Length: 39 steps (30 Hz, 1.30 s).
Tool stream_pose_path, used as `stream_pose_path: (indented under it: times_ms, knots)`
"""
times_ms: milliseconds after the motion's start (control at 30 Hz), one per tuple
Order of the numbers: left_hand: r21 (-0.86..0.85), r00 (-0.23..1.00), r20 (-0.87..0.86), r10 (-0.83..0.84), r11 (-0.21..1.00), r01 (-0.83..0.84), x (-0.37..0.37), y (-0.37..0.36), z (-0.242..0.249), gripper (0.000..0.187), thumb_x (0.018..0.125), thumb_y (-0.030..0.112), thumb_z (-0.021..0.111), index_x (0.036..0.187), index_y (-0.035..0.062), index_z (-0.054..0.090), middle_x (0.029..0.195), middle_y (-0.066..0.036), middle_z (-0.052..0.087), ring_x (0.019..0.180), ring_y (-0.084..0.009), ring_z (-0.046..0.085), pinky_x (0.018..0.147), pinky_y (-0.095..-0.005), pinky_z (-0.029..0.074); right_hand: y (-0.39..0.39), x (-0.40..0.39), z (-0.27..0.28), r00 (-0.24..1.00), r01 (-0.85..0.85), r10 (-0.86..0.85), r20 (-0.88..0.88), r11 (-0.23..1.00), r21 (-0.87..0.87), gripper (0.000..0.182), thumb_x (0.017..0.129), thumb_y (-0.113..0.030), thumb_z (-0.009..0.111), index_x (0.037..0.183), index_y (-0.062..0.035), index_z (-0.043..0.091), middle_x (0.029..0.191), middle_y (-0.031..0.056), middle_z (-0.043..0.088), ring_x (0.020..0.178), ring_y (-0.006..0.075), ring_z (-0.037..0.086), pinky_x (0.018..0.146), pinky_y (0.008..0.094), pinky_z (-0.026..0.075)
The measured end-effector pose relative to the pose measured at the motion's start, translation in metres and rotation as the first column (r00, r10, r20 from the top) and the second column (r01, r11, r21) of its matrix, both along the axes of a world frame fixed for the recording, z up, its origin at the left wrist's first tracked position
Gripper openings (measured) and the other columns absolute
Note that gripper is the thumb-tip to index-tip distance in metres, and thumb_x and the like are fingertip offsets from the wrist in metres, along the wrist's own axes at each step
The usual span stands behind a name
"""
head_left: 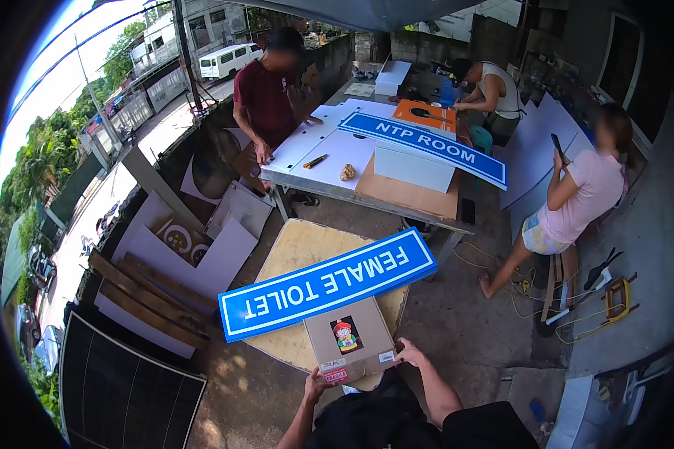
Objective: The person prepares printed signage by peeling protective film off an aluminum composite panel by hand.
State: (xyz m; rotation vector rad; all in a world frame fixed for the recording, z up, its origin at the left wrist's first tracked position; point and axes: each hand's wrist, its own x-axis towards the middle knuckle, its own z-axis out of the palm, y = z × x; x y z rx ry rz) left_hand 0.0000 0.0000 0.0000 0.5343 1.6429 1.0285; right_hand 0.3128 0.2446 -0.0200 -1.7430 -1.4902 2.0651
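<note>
My left hand grips the near left corner of a cardboard box, close to its red fragile label. At the box's right side, my right hand holds the near corner, by a small white label. A cartoon sticker shows on the top face. Just beyond the box lies a long blue FEMALE TOILET sign, its lettering upside down from where I stand. Its near edge meets the box's far edge. Beneath both is a pale wooden board. Part of my fingers is hidden by the box.
A worktable ahead holds an NTP ROOM sign, white sheets, a cutter and an orange panel. One person stands left, another leans behind it, a third holds a phone. Cables cross the floor.
</note>
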Motion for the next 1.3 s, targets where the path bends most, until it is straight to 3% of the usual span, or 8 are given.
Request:
stream_pose_path:
  times_ms: [300,333,433,500,633,800,1067,1300]
  knots:
    - [0.072,0.958,0.283,0.046,0.995,-0.069,-0.004,0.002,0.043,0.084,0.071,-0.001,0.083,0.143,0.0079,0.042,0.099,-0.014,0.070,0.086,-0.0202,0.067,0.078,-0.0333,0.052,-0.017,-0.005,-0.074,0.846,0.362,-0.425,-0.321,0.901,-0.238,0.083,0.065,0.008,0.069,0.142,-0.0026,0.040,0.116,0.0196,0.059,0.101,0.0324,0.062,0.079,0.0424,0.055]
    - [0.048,0.963,0.268,0.011,0.999,-0.025,-0.006,0.003,0.050,0.085,0.073,0.000,0.082,0.145,0.0091,0.038,0.097,-0.013,0.071,0.085,-0.0200,0.067,0.075,-0.0323,0.050,-0.017,-0.002,-0.100,0.861,0.162,-0.135,-0.491,0.987,0.014,0.082,0.079,-0.018,0.071,0.148,-0.0031,0.030,0.129,0.0213,0.054,0.117,0.0341,0.055,0.096,0.0456,0.048]
    - [0.033,0.952,0.305,0.020,0.999,-0.031,-0.007,0.000,0.048,0.083,0.073,0.001,0.082,0.144,0.0100,0.040,0.097,-0.013,0.071,0.086,-0.0192,0.067,0.071,-0.0298,0.049,-0.018,-0.037,-0.037,0.505,0.751,-0.862,-0.047,0.466,-0.468,0.064,0.084,-0.033,0.073,0.135,-0.0033,0.046,0.125,0.0196,0.054,0.111,0.0332,0.059,0.096,0.0459,0.050]
    - [-0.033,0.968,0.251,0.001,0.999,0.008,-0.002,-0.007,0.038,0.081,0.074,0.001,0.082,0.142,0.0113,0.040,0.099,-0.012,0.071,0.088,-0.0206,0.067,0.073,-0.0329,0.050,-0.029,-0.054,-0.024,0.640,0.743,-0.761,-0.105,0.648,-0.166,0.082,0.087,-0.063,0.054,0.145,-0.0068,0.041,0.148,0.0155,0.042,0.139,0.0304,0.036,0.109,0.0464,0.036]
    - [-0.228,0.938,0.330,0.106,0.973,-0.030,0.003,-0.002,0.048,0.077,0.077,0.005,0.079,0.142,0.0142,0.039,0.104,-0.010,0.069,0.088,-0.0247,0.068,0.077,-0.0428,0.052,-0.032,-0.081,-0.009,0.762,0.411,-0.482,0.432,0.876,0.253,0.062,0.093,-0.051,0.040,0.129,-0.0030,0.056,0.131,0.0232,0.056,0.118,0.0425,0.055,0.099,0.0491,0.044]
    - [-0.370,0.808,0.556,0.196,0.929,0.029,-0.002,0.007,0.061,0.080,0.085,0.074,0.047,0.143,0.0197,0.038,0.136,-0.015,0.051,0.126,-0.0341,0.047,0.098,-0.0609,0.037,-0.039,-0.081,0.057,0.757,0.399,-0.471,0.453,0.882,0.250,0.052,0.095,-0.041,0.037,0.104,0.0009,0.067,0.111,0.0243,0.066,0.104,0.0403,0.063,0.090,0.0484,0.050]
    - [-0.327,0.730,0.623,0.280,0.941,-0.082,-0.019,0.024,0.005,0.047,0.091,0.055,0.058,0.118,0.0171,0.056,0.103,-0.006,0.068,0.100,-0.0284,0.065,0.088,-0.0510,0.050,-0.065,-0.093,0.045,0.715,0.445,-0.588,0.378,0.800,0.402,0.053,0.097,-0.039,0.036,0.105,0.0048,0.065,0.112,0.0255,0.064,0.106,0.0418,0.060,0.092,0.0468,0.047]
    - [-0.218,0.478,0.800,0.364,0.917,-0.333,-0.001,0.013,-0.002,0.040,0.093,0.035,0.063,0.123,0.0090,0.054,0.116,-0.011,0.064,0.106,-0.0314,0.062,0.096,-0.0517,0.048,-0.057,-0.087,0.025,0.764,0.313,-0.404,0.502,0.914,0.260,0.051,0.096,-0.035,0.034,0.104,0.0038,0.067,0.111,0.0253,0.065,0.105,0.0411,0.062,0.093,0.0466,0.049]
